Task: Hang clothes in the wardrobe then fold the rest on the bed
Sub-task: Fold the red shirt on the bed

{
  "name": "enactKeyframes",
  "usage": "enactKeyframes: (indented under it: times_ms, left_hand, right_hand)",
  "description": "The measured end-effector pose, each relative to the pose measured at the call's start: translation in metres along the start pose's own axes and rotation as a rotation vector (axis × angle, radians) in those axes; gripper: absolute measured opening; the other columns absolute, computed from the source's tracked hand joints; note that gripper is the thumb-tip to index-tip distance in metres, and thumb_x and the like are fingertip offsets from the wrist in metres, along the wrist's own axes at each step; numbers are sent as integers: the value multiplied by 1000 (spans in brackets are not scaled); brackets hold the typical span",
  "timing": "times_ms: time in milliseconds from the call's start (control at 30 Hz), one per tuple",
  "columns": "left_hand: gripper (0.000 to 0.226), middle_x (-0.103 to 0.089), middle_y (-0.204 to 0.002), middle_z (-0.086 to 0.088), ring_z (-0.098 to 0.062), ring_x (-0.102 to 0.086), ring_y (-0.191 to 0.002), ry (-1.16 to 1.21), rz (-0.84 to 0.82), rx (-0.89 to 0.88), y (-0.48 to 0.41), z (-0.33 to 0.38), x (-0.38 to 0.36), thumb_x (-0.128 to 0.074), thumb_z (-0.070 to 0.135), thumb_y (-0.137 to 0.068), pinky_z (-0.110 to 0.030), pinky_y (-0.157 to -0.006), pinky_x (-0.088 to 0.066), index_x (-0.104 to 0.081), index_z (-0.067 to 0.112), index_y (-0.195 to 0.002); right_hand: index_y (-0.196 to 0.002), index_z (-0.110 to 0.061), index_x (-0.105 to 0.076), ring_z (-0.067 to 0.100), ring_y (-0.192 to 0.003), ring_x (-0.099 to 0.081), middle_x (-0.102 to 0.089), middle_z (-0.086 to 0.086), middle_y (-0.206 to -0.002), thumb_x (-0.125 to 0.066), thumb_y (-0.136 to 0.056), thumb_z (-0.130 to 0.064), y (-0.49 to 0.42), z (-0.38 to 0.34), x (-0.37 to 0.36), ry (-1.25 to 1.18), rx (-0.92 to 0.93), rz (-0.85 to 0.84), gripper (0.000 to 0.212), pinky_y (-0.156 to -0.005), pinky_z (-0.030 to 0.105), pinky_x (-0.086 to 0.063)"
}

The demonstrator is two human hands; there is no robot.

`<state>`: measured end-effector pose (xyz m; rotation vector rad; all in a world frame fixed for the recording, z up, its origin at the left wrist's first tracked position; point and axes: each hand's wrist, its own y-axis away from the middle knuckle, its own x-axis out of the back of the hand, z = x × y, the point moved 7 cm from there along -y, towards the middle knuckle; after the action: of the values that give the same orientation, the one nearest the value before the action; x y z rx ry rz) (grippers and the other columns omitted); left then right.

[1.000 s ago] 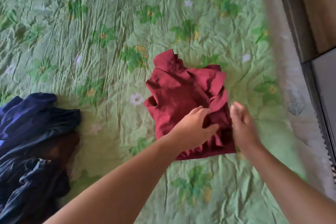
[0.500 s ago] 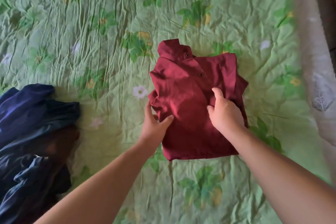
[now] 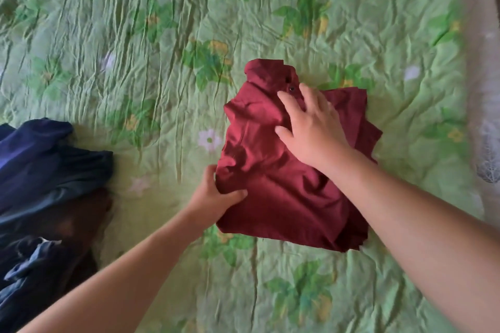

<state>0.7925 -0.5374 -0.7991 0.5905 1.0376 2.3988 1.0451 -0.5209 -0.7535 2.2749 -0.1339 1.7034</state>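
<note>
Green bedding point(image 3: 162, 35) printed with leaves and small pale flowers fills nearly all of what we see, wrinkled all over the bed. At the far left we have a heap of dark clothes point(image 3: 46, 184), navy blue on top with darker folds below, bunched up and partly cut off by the edge of view; it lies well apart from the shirt. Further right, our left hand point(image 3: 213, 197), on a bare forearm from the lower left, grips the left edge of the red shirt point(image 3: 284, 192): the thumb lies on top of the cloth and the fingers are tucked beneath it, so the edge is pinched between them. The shirt lies on the bed a little right of the middle, folded into a rough rectangle with its collar point(image 3: 266, 70) at the far end and a dark button point(image 3: 291, 88) showing just below the collar. Several layers of cloth stick out unevenly along its right side and near corner. Our right hand point(image 3: 313, 130) rests flat on the upper half of the shirt, palm down, fingers straight and spread, the fingertips close to the button; it presses the cloth and grasps nothing. Along the far right runs a pale grey strip point(image 3: 481, 116) with a faint leaf print, beside the green bedding
</note>
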Motion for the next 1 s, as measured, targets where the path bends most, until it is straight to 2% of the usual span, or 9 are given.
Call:
enactKeyframes:
  times_ms: [100,200,300,433,567,667,733,833,1000]
  left_hand:
    - [66,-77,-104,0,-16,-74,-94,44,-102,99,11,-25,-18,-91,25,-59,-40,-85,-61,-63,22,-119]
    - [68,-76,-105,-4,-25,-73,-97,35,-145,125,9,-34,-22,-87,20,-54,-49,-88,-59,-63,21,-118]
    - [63,-76,-102,-8,-29,-73,-94,-24,-118,114,3,-26,-8,-81,14,-52,-51,-86,-59,-63,21,-112]
    - [52,-70,-81,-16,-31,-64,-65,-101,-45,76,-8,5,44,-79,1,-68,-38,-54,-50,-60,20,-112]
    - [54,-73,-84,-10,-25,-67,-67,-21,139,-14,-29,65,120,-71,-11,-79,-39,-63,-59,-61,23,-118]
    - [61,-72,-88,-10,-22,-69,-66,401,271,-110,-50,105,155,-69,-14,-82,-34,-57,-61,-57,22,-129]
    - [62,-74,-90,-9,-22,-72,-74,465,300,-101,-58,106,156,-72,-6,-84,-38,-67,-63,-53,24,-134]
    - [46,-72,-106,-9,-22,-74,-89,125,237,-12,-55,65,128,-81,7,-81,-37,-75,-62,-58,25,-117]
    - [66,-61,-126,-5,-26,-62,-112,-211,437,-138,-49,33,135,-74,22,-86,-49,-100,-52,-41,26,-142]
  right_hand:
    - [-160,-30,7,39,-154,-13,-14,18,-166,-60,-82,-73,-40,17,-20,-69,-180,-206,111,-120,66,-11]
    - [-159,-20,-6,38,-143,-39,-40,20,-155,-67,-74,-78,-51,25,-20,20,-175,-193,119,-117,61,-23]
    - [-136,-10,-41,40,-121,-56,-56,18,-133,-78,-78,-56,-48,26,-23,-87,-158,-183,83,-92,44,-44]
    - [-88,-17,-55,31,-92,-62,-62,0,-90,-78,-83,-37,-24,44,-22,-381,-312,-229,31,-72,34,-39]
    - [-100,-21,-68,27,-90,-72,-75,0,-96,-77,-82,-28,31,50,-35,-995,-691,-122,22,-89,46,-58]
    - [-108,-30,-64,26,-91,-75,-76,-1,-106,-76,-83,-29,63,36,-57,-1302,-912,-153,28,-85,60,-59]
    - [-114,-30,-57,25,-98,-71,-72,1,-116,-77,-86,-32,74,33,-62,-1203,-925,-131,34,-89,55,-58]
    - [-140,-11,-43,36,-116,-59,-59,18,-132,-80,-85,-33,82,34,-44,-688,-758,9,70,-99,44,-46]
    - [-148,-12,-44,42,-137,-40,-41,22,-147,-65,-92,-38,68,-23,7,-155,-55,321,65,-106,59,-39]
